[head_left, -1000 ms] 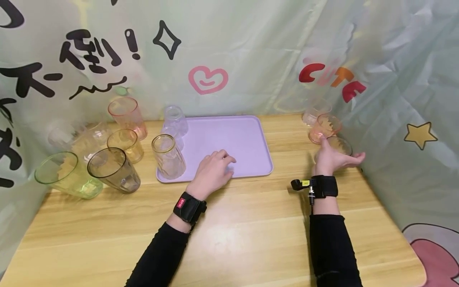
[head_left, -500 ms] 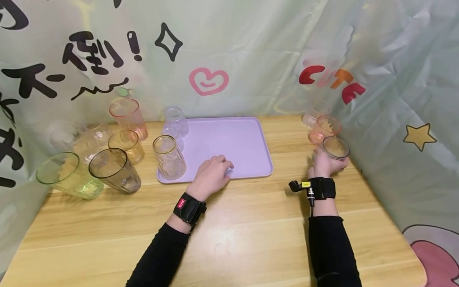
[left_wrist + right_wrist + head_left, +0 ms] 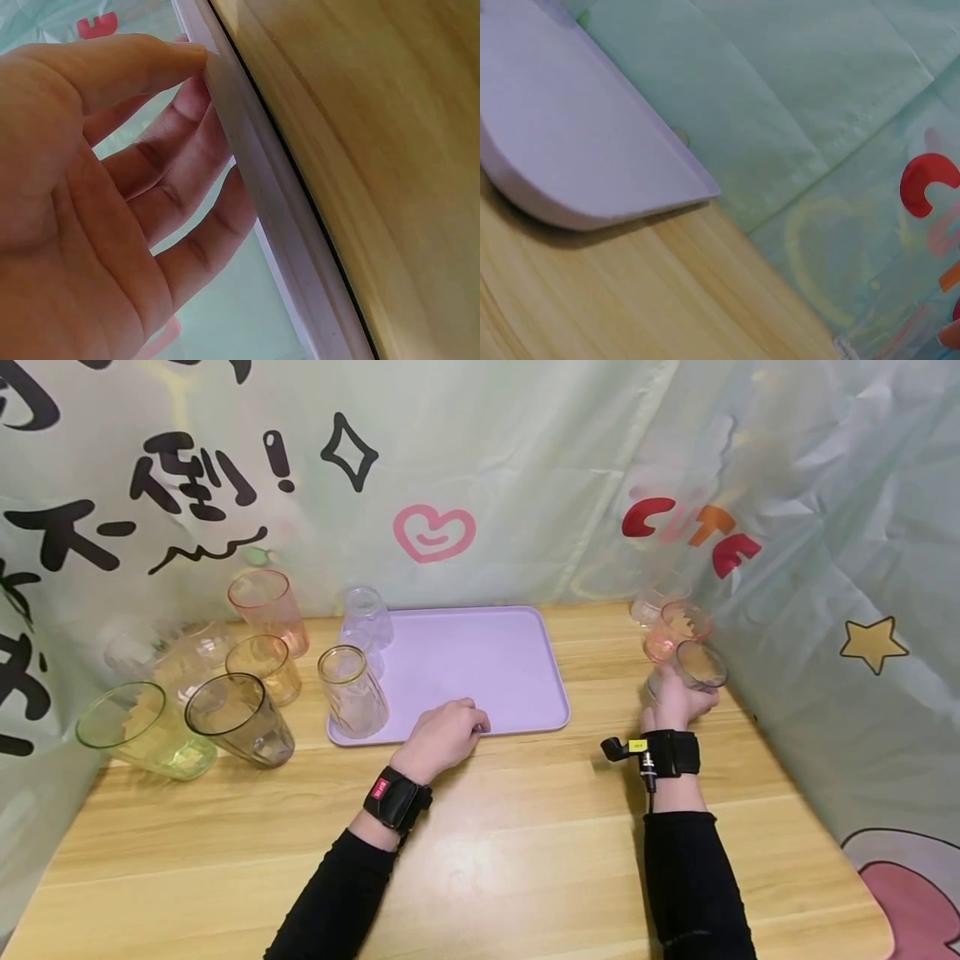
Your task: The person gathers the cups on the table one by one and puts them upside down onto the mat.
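Note:
My left hand (image 3: 444,742) is at the near edge of the lilac tray (image 3: 480,668). In the left wrist view, the thumb (image 3: 142,64) meets the outside of the tray's rim (image 3: 262,165) while the other fingers curl over its inner side, pinching it. At the right, my right hand (image 3: 678,702) grips a clear grey drinking glass (image 3: 702,667) with a dark rim, its lower part hidden by the hand. An orange glass (image 3: 675,635) stands just behind it. Only a bit of a fingertip (image 3: 951,334) shows in the right wrist view.
On the tray's left side stand a gold-banded glass (image 3: 354,697) and clear glasses (image 3: 367,614). Left of it are green (image 3: 168,739), grey (image 3: 255,727), amber (image 3: 273,672) and pink (image 3: 273,610) glasses. A clear glass (image 3: 648,602) stands at back right. Printed sheets (image 3: 510,468) border the table.
My right hand has closed around the grey glass and drawn it slightly toward me, tilting it a little. My left hand's fingers have curled over the tray's near rim, moving slightly nearer.

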A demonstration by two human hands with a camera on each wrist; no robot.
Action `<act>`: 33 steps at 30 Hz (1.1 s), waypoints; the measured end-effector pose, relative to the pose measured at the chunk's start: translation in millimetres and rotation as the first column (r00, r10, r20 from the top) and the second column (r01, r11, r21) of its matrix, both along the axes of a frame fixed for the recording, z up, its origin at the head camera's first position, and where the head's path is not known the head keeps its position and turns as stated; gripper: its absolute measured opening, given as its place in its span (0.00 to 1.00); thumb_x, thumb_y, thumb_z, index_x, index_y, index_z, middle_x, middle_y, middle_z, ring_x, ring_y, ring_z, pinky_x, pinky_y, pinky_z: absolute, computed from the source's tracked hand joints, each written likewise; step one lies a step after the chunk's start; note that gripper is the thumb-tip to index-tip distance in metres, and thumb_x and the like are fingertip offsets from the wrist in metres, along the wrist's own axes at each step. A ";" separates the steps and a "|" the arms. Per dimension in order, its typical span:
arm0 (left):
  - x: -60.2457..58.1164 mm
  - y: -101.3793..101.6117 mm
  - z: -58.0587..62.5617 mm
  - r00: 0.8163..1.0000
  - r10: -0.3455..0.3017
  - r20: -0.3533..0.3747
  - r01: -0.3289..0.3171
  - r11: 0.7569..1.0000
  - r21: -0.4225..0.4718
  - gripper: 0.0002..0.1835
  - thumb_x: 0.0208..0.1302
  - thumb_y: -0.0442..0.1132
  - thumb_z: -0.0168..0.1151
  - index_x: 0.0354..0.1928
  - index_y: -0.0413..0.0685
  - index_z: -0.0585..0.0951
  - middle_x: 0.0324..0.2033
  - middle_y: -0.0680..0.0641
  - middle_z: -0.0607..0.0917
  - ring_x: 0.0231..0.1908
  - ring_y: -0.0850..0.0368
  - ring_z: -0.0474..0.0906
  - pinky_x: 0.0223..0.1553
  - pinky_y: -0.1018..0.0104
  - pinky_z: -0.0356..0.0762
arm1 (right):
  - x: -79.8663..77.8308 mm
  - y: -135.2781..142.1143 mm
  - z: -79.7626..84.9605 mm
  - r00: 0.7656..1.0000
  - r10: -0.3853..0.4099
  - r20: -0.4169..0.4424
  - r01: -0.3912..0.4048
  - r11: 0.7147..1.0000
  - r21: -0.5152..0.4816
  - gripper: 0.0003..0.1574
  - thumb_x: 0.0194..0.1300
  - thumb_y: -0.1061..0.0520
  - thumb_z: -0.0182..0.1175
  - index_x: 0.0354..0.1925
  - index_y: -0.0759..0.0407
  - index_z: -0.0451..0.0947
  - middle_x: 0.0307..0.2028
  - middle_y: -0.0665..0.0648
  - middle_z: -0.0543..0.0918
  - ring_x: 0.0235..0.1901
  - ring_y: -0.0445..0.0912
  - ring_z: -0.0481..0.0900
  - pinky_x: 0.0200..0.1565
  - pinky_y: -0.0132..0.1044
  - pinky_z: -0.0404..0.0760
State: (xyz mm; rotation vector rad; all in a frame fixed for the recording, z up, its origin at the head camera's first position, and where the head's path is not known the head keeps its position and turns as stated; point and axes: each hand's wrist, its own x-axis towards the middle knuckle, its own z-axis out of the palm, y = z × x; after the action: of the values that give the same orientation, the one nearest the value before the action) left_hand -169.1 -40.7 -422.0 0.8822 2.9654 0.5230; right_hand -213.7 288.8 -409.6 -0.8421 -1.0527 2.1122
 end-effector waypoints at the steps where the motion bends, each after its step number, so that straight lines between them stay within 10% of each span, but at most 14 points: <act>1: -0.1 0.1 -0.3 1.000 0.001 -0.003 -0.001 1.000 -0.003 0.09 0.58 0.38 0.56 0.37 0.60 0.83 0.34 0.58 0.77 0.35 0.63 0.73 0.27 0.64 0.75 | -0.2 -1.1 1.4 1.000 0.006 -0.020 -0.006 1.000 0.001 0.63 0.36 0.71 0.70 0.64 0.50 0.45 0.61 0.46 0.57 0.54 0.35 0.59 0.52 0.24 0.62; 13: 1.7 -0.7 0.3 1.000 -0.006 -0.010 0.006 1.000 0.008 0.10 0.58 0.36 0.57 0.37 0.59 0.83 0.34 0.57 0.77 0.35 0.62 0.73 0.27 0.63 0.76 | -1.8 -22.8 17.3 0.982 0.143 -0.120 -0.136 0.989 0.065 0.51 0.40 0.60 0.73 0.58 0.51 0.54 0.56 0.48 0.63 0.50 0.37 0.64 0.54 0.30 0.63; 25: 1.8 -0.4 1.0 0.999 0.023 -0.039 -0.021 0.999 0.047 0.10 0.55 0.37 0.56 0.37 0.56 0.82 0.32 0.57 0.77 0.31 0.64 0.71 0.25 0.66 0.74 | 1.9 -59.2 30.0 0.910 0.317 -0.268 -0.296 0.948 0.115 0.34 0.49 0.54 0.68 0.54 0.54 0.67 0.51 0.56 0.72 0.51 0.50 0.69 0.56 0.46 0.66; 33: -5.6 -0.8 4.0 0.973 0.089 -0.211 -0.053 0.984 0.170 0.23 0.55 0.44 0.61 0.54 0.52 0.72 0.39 0.54 0.74 0.36 0.61 0.68 0.28 0.68 0.73 | 7.2 -83.0 35.0 0.838 0.473 -0.270 -0.441 0.881 0.173 0.28 0.53 0.52 0.65 0.51 0.55 0.66 0.49 0.57 0.72 0.49 0.53 0.71 0.55 0.48 0.69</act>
State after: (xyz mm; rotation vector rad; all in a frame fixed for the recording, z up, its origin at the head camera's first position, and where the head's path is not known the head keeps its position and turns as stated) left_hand -174.6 -41.5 -418.0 0.9030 3.2003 0.7267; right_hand -206.5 205.7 -374.6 -0.1992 -1.2721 2.4495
